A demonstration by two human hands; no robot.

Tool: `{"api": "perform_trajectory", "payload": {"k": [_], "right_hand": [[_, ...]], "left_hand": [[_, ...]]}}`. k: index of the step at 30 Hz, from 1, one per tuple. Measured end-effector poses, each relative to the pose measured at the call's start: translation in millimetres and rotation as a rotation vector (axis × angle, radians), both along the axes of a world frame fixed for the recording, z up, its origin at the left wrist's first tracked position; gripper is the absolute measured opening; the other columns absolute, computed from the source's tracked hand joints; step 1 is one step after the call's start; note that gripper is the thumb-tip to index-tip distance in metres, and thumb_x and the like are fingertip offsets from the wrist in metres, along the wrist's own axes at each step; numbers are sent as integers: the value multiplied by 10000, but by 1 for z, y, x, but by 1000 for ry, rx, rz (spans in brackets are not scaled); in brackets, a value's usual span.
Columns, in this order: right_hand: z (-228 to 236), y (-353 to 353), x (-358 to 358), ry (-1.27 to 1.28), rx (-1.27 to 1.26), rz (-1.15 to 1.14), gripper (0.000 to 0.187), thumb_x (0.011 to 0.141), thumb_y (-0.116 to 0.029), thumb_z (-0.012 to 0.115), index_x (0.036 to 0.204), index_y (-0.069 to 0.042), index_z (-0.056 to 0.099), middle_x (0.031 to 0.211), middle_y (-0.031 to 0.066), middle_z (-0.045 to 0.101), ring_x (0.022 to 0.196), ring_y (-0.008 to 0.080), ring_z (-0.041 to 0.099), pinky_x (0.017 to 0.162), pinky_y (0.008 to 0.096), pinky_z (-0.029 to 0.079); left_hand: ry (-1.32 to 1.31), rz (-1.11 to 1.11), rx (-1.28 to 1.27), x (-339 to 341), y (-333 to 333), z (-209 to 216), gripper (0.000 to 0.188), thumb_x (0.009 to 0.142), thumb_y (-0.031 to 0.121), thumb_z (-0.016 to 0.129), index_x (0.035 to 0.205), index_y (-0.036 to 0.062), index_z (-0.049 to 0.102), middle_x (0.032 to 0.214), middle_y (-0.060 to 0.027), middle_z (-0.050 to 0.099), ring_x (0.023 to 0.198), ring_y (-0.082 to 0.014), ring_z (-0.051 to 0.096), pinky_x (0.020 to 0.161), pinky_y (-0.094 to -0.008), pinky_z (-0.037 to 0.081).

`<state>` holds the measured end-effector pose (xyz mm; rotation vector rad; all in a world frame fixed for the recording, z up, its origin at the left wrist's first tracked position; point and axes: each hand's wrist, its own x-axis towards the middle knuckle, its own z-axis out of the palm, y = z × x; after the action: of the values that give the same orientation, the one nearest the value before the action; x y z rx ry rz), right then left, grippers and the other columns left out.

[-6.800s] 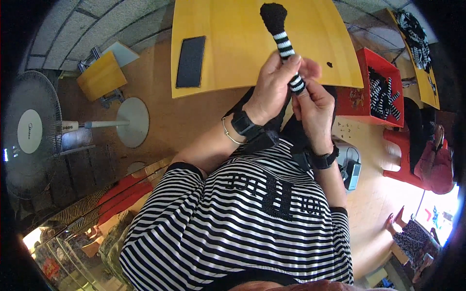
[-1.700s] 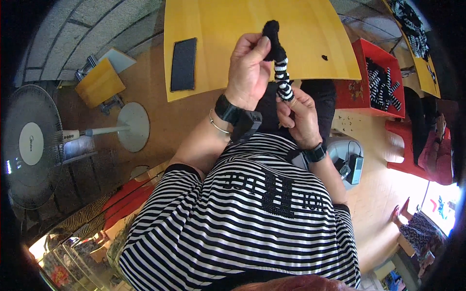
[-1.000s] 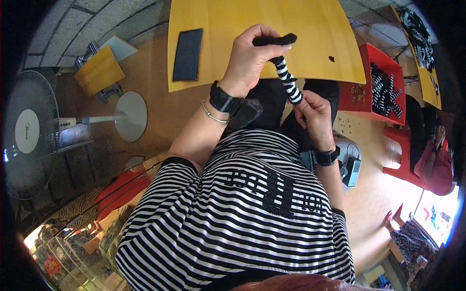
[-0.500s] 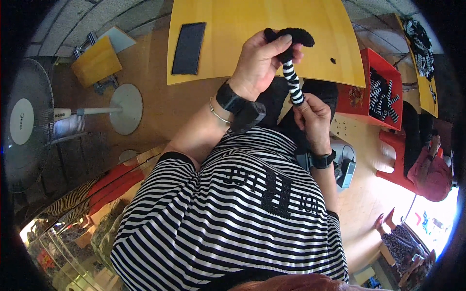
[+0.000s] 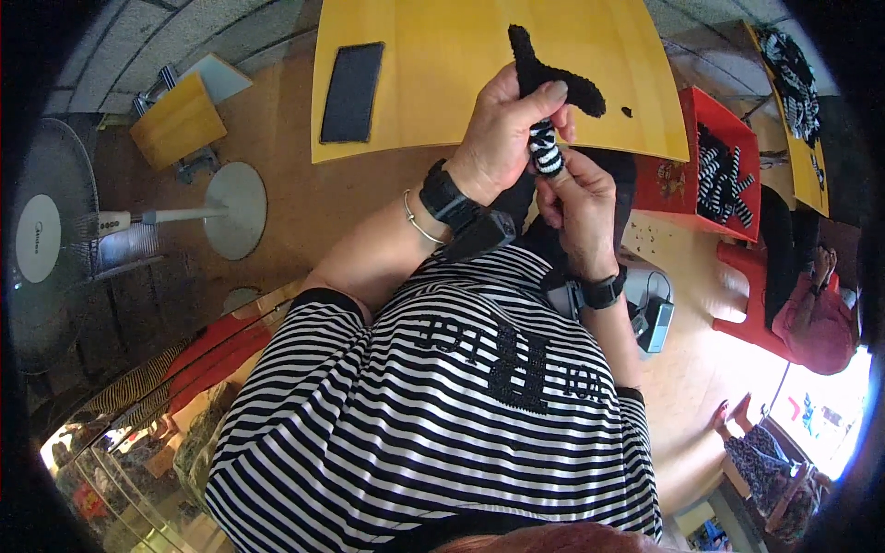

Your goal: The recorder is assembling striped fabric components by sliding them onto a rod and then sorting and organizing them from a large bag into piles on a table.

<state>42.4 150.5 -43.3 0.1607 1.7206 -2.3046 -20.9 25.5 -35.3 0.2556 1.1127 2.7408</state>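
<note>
Between my hands is a small plush piece (image 5: pixel 545 152), a black-and-white striped tube with a fuzzy black two-pronged end. My left hand (image 5: pixel 505 129) pinches the black part with thumb and fingers, so one prong points up and away and the other to the right. Lower down, the fingers of my right hand (image 5: pixel 583 195) are closed round the bottom of the striped tube. The tube's lower tip is hidden in that grip. Both hands are held just in front of the near edge of the yellow table (image 5: pixel 442 83).
A dark flat pad (image 5: pixel 353 92) and a small black scrap (image 5: pixel 627 112) lie on the table. To the right, a red bin (image 5: pixel 714 217) holds several striped pieces. A fan (image 5: pixel 39 238) stands at left. Another person sits at far right, near a red stool (image 5: pixel 735 300).
The black end has turned and now shows both prongs spread. My right hand has moved up closer to the left, and less of the striped tube shows between them.
</note>
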Motion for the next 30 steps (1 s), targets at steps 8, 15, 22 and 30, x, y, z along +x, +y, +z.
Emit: {"api": "perform_trajectory", "payload": {"k": [8,15,22,30], "right_hand": [[-11,24,-8,-18,218,213,172,964,-142,536,905,-22,643,597,-35,492,463,34,392,413,187,268],[-29,78,29,-66,122,49,169,949,-158,556,889,-21,633,594,-37,479,458,33,381,393,181,239],[12,49,-7,107,156,-231,214,913,-151,610,1060,5,613,653,-52,487,490,18,382,429,182,263],[15,49,-15,372,371,-190,168,878,-130,661,887,37,647,727,33,633,688,59,549,609,250,472]], "left_hand": [[-189,155,99,-19,-32,-21,199,960,239,550,907,47,556,754,-55,571,690,-207,580,674,-348,502],[-287,372,220,-36,-72,-30,191,964,230,549,978,43,585,820,-66,608,717,-232,613,707,-385,544],[-258,-49,1,1,-1,-16,187,946,228,580,982,44,574,757,-47,588,673,-176,581,620,-315,495],[-233,-297,-467,30,6,-22,185,932,203,595,979,25,593,728,-16,586,631,-110,571,564,-244,461]]}}
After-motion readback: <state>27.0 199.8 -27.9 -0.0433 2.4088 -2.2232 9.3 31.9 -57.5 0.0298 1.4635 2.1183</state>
